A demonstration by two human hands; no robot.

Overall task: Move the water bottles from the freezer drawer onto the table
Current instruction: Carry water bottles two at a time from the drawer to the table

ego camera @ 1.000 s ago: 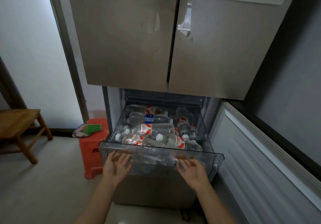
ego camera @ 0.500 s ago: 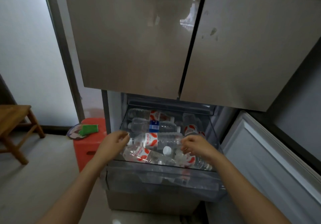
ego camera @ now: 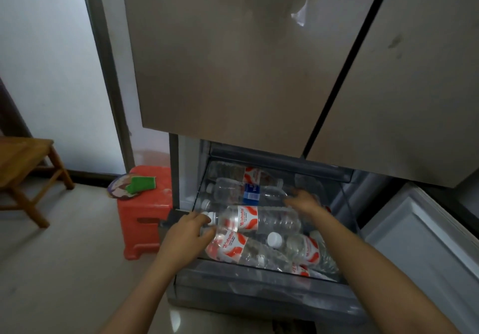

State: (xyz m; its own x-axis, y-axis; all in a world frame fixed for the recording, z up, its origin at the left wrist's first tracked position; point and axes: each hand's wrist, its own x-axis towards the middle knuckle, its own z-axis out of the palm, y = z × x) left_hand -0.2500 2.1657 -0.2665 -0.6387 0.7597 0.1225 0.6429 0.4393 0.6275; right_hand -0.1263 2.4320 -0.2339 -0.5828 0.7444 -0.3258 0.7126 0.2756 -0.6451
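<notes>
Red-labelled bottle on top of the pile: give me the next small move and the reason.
Probably close the right hand on the base of the red-labelled bottle and lift it clear of the freezer drawer. It lies on top of the other bottles, the left hand grips its cap end, and the right hand's hold is too blurred to confirm.

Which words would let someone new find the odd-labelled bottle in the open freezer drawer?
Below the closed fridge doors, the pulled-out clear freezer drawer holds bottles lying flat. Second from the back lies the blue-labelled bottle, cap to the left, base beside the right hand. Every other label showing is red and white.
</notes>
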